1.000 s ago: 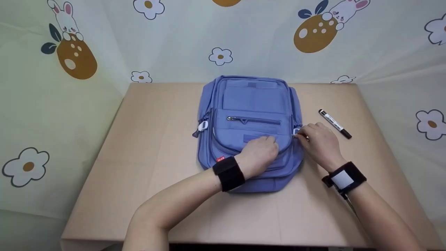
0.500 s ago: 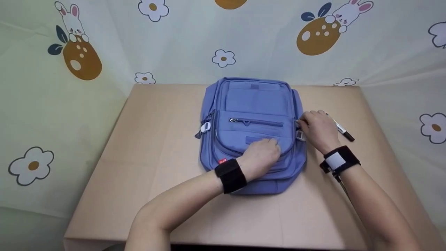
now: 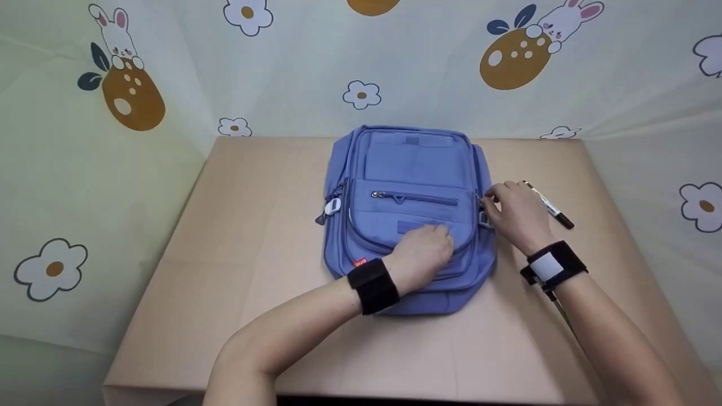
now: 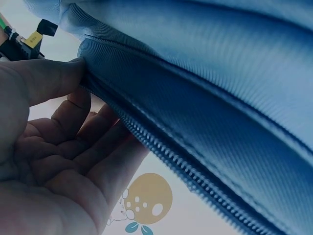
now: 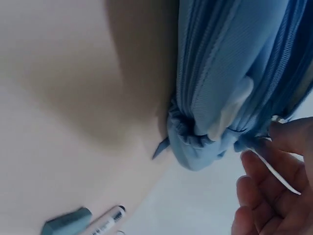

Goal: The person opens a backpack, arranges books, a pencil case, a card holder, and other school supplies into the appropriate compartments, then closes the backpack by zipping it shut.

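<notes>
A blue backpack (image 3: 414, 163) lies front side up on the table. My left hand (image 3: 422, 255) is over its lower front; in the left wrist view thumb and fingers pinch the zippered fabric edge (image 4: 166, 155), which stands apart from the panel above it. At the bag's right side, near a pale strap buckle (image 3: 485, 219), is my right hand (image 3: 519, 217). Its thumb and forefinger pinch a small zipper pull (image 5: 277, 119), mostly hidden by the fingertips. A short front pocket zipper (image 3: 417, 198) crosses the bag's middle.
A black-and-white marker (image 3: 550, 206) lies just beyond my right hand. Another pale buckle (image 3: 333, 206) hangs at the bag's left side. Patterned cloth walls (image 3: 293, 67) enclose the tan-covered table (image 3: 254, 208) at the back and sides.
My right hand has moved up the bag's right side, away from me, with the zipper pull, uncovering the pale buckle. My left hand stays at the lower front.
</notes>
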Tool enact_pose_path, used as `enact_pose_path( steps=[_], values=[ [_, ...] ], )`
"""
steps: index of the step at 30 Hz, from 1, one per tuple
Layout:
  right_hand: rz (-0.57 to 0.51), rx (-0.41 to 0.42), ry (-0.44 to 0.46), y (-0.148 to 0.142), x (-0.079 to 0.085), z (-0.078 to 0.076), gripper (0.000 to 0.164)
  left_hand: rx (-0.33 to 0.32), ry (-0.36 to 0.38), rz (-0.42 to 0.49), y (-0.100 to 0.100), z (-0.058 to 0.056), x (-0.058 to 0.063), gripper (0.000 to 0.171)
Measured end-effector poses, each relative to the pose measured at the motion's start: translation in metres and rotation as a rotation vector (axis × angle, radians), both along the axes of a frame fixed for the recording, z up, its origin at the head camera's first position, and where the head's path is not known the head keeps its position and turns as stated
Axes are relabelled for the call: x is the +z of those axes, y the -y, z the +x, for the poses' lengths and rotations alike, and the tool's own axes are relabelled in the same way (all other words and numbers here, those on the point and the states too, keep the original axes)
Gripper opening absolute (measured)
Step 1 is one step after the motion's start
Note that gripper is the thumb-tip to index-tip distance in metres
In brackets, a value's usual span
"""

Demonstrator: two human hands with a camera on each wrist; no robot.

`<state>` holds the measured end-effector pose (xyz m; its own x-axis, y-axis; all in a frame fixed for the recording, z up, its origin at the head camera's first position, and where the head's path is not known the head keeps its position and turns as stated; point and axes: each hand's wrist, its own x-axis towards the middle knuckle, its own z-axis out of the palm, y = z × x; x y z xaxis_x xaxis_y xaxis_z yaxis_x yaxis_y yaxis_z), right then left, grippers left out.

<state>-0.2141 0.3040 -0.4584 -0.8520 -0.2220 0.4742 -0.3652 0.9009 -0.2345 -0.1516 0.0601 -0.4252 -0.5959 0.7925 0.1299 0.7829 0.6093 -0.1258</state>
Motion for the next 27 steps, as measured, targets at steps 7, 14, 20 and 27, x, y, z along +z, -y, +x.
enact_pose_path(
  steps=[7, 14, 20, 27],
  values=[
    [-0.003, 0.338, -0.142, 0.006, 0.009, 0.038, 0.014, 0.004, 0.001, 0.046, 0.003, 0.000, 0.001, 0.011],
    [0.013, 0.552, -0.118, 0.017, 0.000, 0.059, 0.017, 0.000, 0.021, 0.065, 0.003, -0.001, 0.001, 0.011],
    [-0.025, 0.551, -0.082, 0.018, -0.005, 0.057, 0.019, 0.007, 0.063, 0.077, 0.006, -0.003, 0.002, 0.010],
    [-0.033, 0.494, -0.097, 0.017, -0.002, 0.059, 0.019, -0.040, 0.154, 0.239, 0.043, -0.008, 0.008, 0.027]
  ],
)
